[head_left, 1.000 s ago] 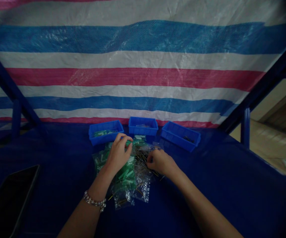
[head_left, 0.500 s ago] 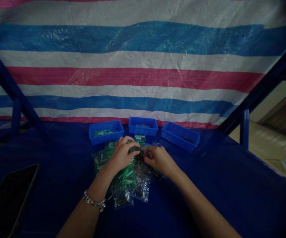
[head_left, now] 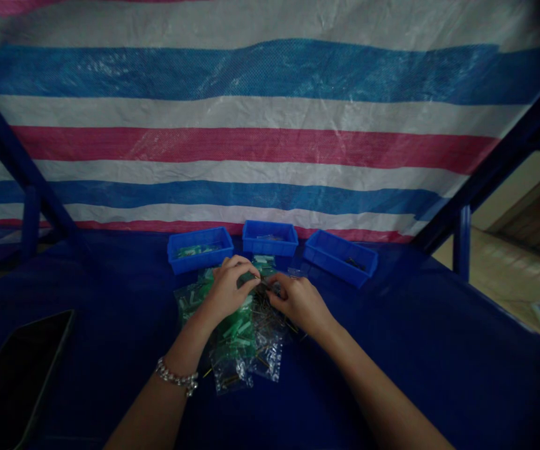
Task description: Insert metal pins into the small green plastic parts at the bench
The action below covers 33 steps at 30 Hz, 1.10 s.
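Observation:
My left hand [head_left: 229,289] is curled over a heap of small clear plastic bags [head_left: 242,340] holding green parts and thin dark pins. Its fingers pinch a small green piece [head_left: 247,277] at the heap's far end. My right hand [head_left: 298,301] is closed in a pinch, fingertips meeting the left hand's over the loose pins [head_left: 263,306]; what it grips is too small to make out. A beaded bracelet [head_left: 176,378] circles my left wrist. Both hands rest on the dark blue table cover [head_left: 392,350].
Three blue trays stand in a row behind the heap: left tray [head_left: 199,249] with green parts, middle tray [head_left: 270,237], right tray [head_left: 341,256]. A dark tablet [head_left: 17,375] lies at the near left. A striped tarp [head_left: 251,125] hangs behind, with blue frame posts [head_left: 464,240] at both sides.
My right hand has moved left and away from me, meeting the left hand's fingertips. The left hand's fingers have closed into a tighter pinch over the heap.

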Each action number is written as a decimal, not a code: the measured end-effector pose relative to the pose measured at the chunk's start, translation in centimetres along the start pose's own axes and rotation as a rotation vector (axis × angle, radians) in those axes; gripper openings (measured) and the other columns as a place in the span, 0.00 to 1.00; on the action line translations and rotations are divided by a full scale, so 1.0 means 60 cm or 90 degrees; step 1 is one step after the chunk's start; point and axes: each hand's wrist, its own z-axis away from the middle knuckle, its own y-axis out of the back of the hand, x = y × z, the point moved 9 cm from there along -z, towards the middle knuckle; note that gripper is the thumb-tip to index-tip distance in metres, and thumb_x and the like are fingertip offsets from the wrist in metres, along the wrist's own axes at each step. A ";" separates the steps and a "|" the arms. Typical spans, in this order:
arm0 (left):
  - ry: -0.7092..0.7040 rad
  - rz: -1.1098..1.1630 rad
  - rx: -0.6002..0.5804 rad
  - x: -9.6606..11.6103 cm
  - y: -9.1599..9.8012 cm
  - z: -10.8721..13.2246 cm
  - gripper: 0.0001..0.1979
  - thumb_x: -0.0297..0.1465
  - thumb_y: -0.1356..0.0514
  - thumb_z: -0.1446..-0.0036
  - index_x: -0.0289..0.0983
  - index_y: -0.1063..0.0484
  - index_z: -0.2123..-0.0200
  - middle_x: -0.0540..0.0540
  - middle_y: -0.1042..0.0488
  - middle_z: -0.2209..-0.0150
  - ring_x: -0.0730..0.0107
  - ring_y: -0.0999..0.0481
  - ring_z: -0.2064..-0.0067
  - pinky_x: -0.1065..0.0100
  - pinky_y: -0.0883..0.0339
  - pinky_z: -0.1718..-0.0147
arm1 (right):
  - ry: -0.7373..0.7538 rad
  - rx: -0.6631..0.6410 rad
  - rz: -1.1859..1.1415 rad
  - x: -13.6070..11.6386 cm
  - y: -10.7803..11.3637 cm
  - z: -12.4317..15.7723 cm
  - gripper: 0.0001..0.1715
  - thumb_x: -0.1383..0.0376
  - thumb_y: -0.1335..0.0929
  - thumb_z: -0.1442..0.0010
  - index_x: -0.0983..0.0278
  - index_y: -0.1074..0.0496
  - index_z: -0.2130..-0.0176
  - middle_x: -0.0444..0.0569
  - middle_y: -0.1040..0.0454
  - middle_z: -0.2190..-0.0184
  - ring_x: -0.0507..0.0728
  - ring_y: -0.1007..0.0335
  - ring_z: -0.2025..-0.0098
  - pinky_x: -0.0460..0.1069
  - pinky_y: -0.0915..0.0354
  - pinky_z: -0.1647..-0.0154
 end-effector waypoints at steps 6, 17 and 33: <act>0.003 0.064 0.054 -0.003 0.016 -0.005 0.03 0.30 0.43 0.50 0.38 0.30 0.71 0.47 0.32 0.65 0.66 0.33 0.58 0.59 0.42 0.55 | 0.004 0.040 -0.014 -0.002 0.008 0.002 0.13 0.62 0.39 0.44 0.61 0.31 0.60 0.44 0.30 0.80 0.51 0.35 0.78 0.44 0.46 0.75; -0.006 0.055 0.067 -0.001 0.020 -0.003 0.03 0.30 0.43 0.51 0.38 0.30 0.71 0.47 0.33 0.65 0.66 0.33 0.58 0.59 0.40 0.56 | 0.030 0.121 0.015 -0.005 0.021 0.009 0.13 0.61 0.41 0.42 0.61 0.30 0.62 0.45 0.28 0.79 0.50 0.33 0.77 0.43 0.46 0.75; 0.016 0.020 0.052 -0.002 0.018 -0.001 0.04 0.30 0.44 0.50 0.38 0.30 0.71 0.46 0.33 0.63 0.65 0.34 0.57 0.58 0.41 0.56 | 0.047 0.185 0.124 -0.010 0.031 0.014 0.13 0.61 0.40 0.42 0.59 0.30 0.61 0.43 0.26 0.78 0.51 0.30 0.77 0.44 0.50 0.79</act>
